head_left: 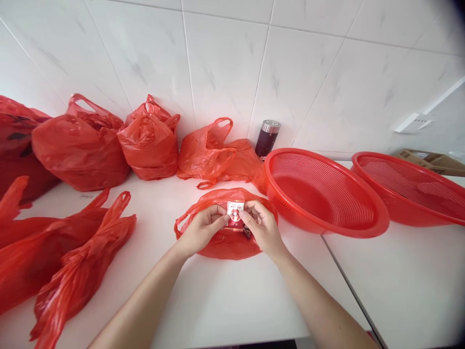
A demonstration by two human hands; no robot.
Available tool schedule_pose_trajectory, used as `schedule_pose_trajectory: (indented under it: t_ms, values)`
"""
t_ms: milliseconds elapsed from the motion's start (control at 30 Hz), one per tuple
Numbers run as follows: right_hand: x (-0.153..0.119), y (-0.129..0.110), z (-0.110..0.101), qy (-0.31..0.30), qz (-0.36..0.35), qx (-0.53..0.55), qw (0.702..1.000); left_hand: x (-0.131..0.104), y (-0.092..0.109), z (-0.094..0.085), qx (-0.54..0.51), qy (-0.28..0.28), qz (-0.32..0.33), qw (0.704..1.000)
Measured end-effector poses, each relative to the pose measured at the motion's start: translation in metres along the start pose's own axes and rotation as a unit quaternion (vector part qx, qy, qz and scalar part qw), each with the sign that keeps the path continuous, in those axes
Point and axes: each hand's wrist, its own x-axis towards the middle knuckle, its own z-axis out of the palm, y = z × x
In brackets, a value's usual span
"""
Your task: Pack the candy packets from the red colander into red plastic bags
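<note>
Between the fingertips of both hands is a small red-and-white printed packet (235, 213). My left hand (207, 225) pinches its left edge, and my right hand (260, 225) pinches its right edge with the thumb across the front. Both hands are over a red plastic bag (228, 248) that lies spread on the white table. A small dark wrapped piece (247, 231) shows beside my right fingers, just below the packet. What else the bag holds is hidden by the hands and packet.
Several full red bags, one of them tied (148, 140), stand along the tiled wall. A loose red bag (207, 150) and a dark flask (268, 138) are behind my hands. Red baskets (327, 228) stand right, a cardboard box (432, 162) beyond. More red bags (90, 257) lie left.
</note>
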Motion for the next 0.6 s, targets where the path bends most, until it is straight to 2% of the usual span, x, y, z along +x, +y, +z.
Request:
schedule_pose_trajectory:
  t_ms: [67, 167, 333, 433, 533, 600]
  values:
    - [0.0021, 0.0014, -0.0027, -0.005, 0.012, 0.027, 1.0, 0.0, 0.0, 0.0002, -0.002, -0.01, 0.005, 1.0]
    - [0.0038, 0.0029, -0.0059, 0.009, 0.006, 0.046, 0.999, 0.0007, 0.0002, -0.0013, 0.001, 0.007, -0.013, 1.0]
    - [0.0005, 0.0031, -0.004, -0.018, -0.014, 0.018, 1.0, 0.0005, -0.0016, -0.0065, -0.01, -0.01, -0.138, 0.99]
    - [-0.0033, 0.0022, -0.0006, -0.036, -0.076, -0.065, 0.994, -0.0001, -0.0025, -0.0084, -0.05, -0.046, -0.187, 0.98]
    - [-0.0047, 0.0021, 0.0012, -0.073, -0.145, -0.119, 0.98, 0.0004, -0.0026, -0.0093, -0.078, -0.058, -0.17, 0.981]
    - [-0.0033, 0.0034, 0.0006, -0.068, -0.139, -0.115, 0.981, 0.0013, -0.0028, -0.0094, -0.066, -0.052, -0.142, 0.986]
